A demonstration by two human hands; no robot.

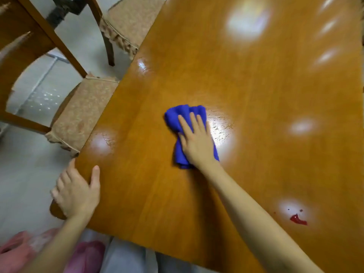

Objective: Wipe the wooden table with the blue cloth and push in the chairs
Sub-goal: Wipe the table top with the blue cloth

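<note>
Evidently, the blue cloth (187, 119) is pressed against the middle of the bench (256, 85) by the flat right hand (197, 142), the bench corner is gripped by the left hand (76, 192), and a red smear (298, 220) and 2 unpushed chairs (82, 115) are judged left.

A right hand (197, 142) presses a bunched blue cloth (177, 115) onto a glossy orange-brown wooden table (256, 85).
The cloth lies at the frame's centre with straight fingers spread across it, beside a bright glare patch (222, 133). At lower left the left hand (76, 192) grips the table's rounded corner, thumb on top and fingers over the edge. A small red smear (297, 220) marks the tabletop at lower right. Two wooden chairs with beige patterned seat cushions stand along the table's left edge, the nearer chair (78, 115) at middle left and the farther chair (130, 18) at the top. A pink slipper (86, 255) shows at bottom left.
</note>
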